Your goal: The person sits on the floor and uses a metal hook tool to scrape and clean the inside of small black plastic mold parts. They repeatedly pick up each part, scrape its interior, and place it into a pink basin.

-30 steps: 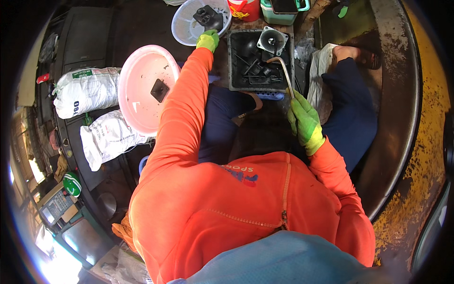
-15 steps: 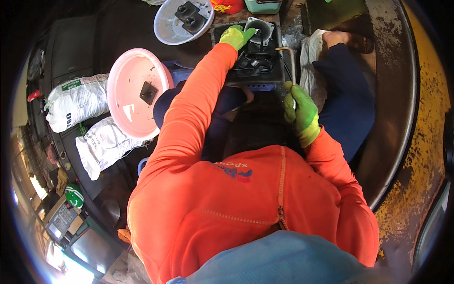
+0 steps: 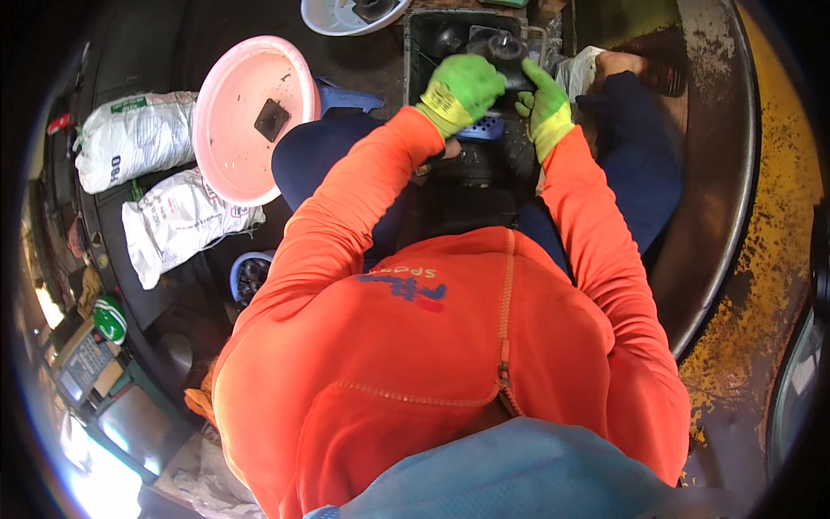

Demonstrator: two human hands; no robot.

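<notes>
A black square part with a round raised middle [image 3: 504, 48] sits in a dark tray [image 3: 419, 65] in front of me. My left hand [image 3: 462, 91], in a green and yellow glove, is at the part's near left side, its fingers curled together; what they pinch is hidden. In the same kind of glove, my right hand [image 3: 546, 108] is at the part's right side. Its index finger stretches toward the part's edge and its thumb stands apart. Beyond that hand, a bent metal rod [image 3: 539, 39] lies at the tray's right side.
To the left stands a pink basin [image 3: 229, 143] with a black square piece [image 3: 271, 119] in it. A white basin [image 3: 333, 26] with dark parts is at the far edge. White printed sacks [image 3: 138, 143] lie farther left. A person's foot [image 3: 621, 62] rests right of the tray.
My right hand has let go of the bent rod, now by the tray, and moved forward to the part. My left hand has drawn nearer and right. The square part now lies flatter.
</notes>
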